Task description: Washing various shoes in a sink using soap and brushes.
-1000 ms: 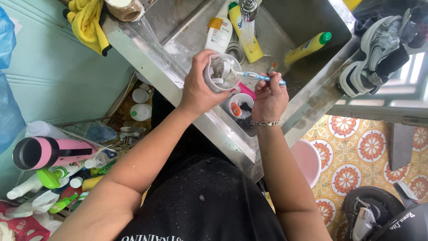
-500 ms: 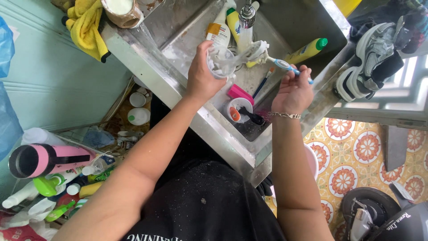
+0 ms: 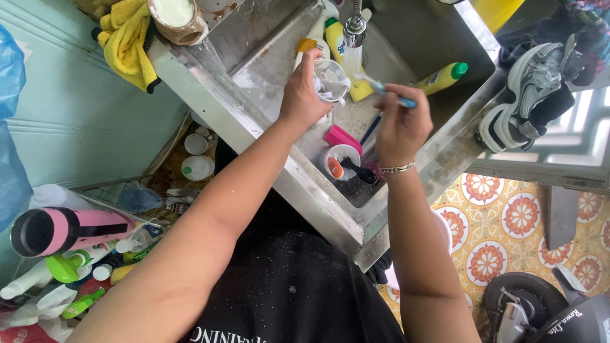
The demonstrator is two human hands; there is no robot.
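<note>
My left hand [image 3: 306, 95] clamped round a clear cup [image 3: 331, 80] at upper centre under the tap [image 3: 354, 25], right hand [image 3: 399, 124] pinching a blue toothbrush [image 3: 389, 93], bristles at the rim, steel sink [image 3: 267, 57] below

The person wears a black shirt [image 3: 298, 292] with white lettering, bare forearms, and a beaded silver bracelet [image 3: 397, 168] on the right wrist.

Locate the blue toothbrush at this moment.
In the head view, the blue toothbrush is held in the right hand over the steel sink, its head just right of the white cup in the left hand, below the tap.
</note>
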